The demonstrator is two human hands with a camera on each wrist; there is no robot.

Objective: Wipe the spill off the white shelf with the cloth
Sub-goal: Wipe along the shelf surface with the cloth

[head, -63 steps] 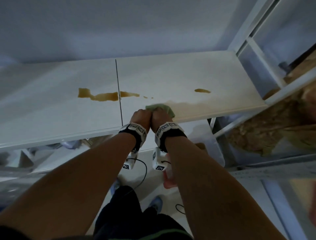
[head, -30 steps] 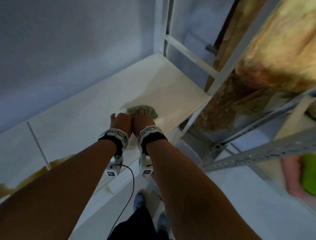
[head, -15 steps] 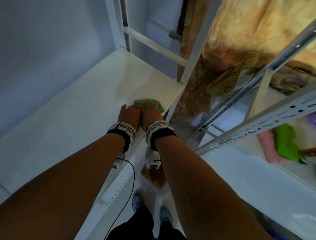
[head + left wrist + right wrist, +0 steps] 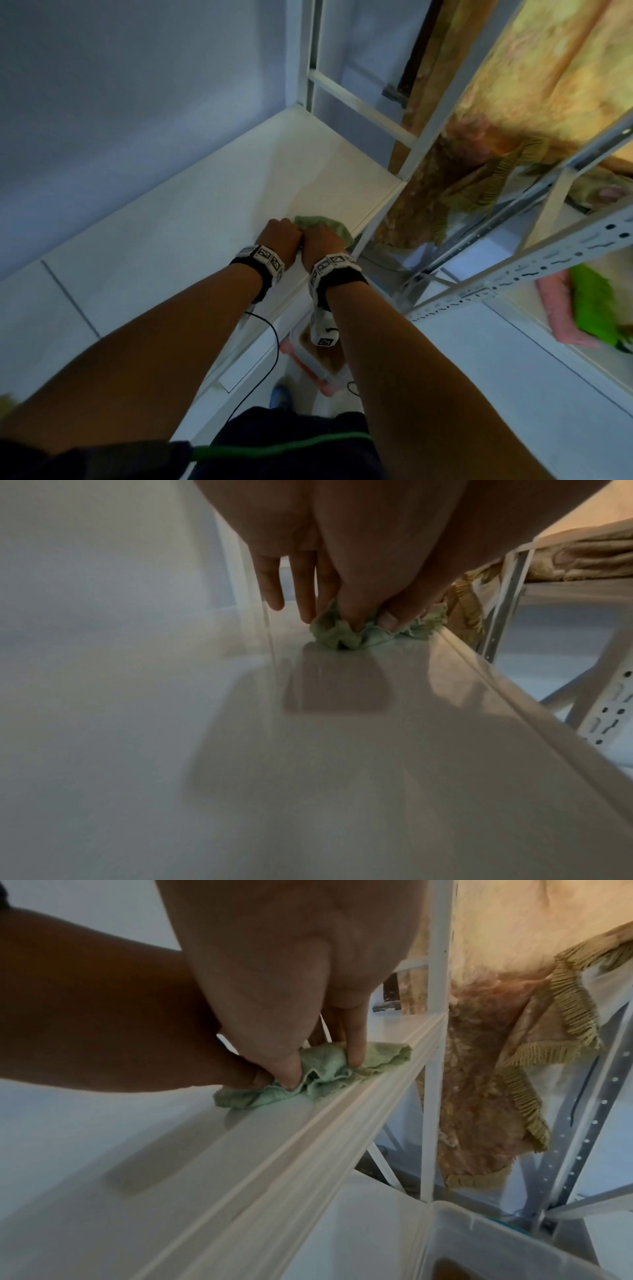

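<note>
The crumpled green cloth (image 4: 323, 223) lies on the white shelf (image 4: 171, 246), close to its front edge and right end. Both hands are side by side on it. My left hand (image 4: 279, 236) bunches it with thumb and curled fingers (image 4: 306, 601). My right hand (image 4: 320, 241) pinches a fold between thumb and finger (image 4: 356, 1053). From the wrists the cloth (image 4: 346, 637) (image 4: 308, 1074) shows wrinkled, pressed against the shelf's front lip (image 4: 308, 1137). No brown spill shows on the shelf around the cloth; a faint damp sheen lies beyond it.
A white upright post (image 4: 416, 161) stands right beside the cloth. Beyond it hangs yellow fringed fabric (image 4: 513, 113). Below the shelf sits a clear plastic bin (image 4: 514, 1240) with brown liquid. A grey metal rack (image 4: 513, 274) on the right holds pink and green cloths (image 4: 582, 308).
Both hands have slid the cloth rightward along the shelf's front to its right end. The brown puddles seen earlier have passed out of view on the left. Little moved in the last half second.
</note>
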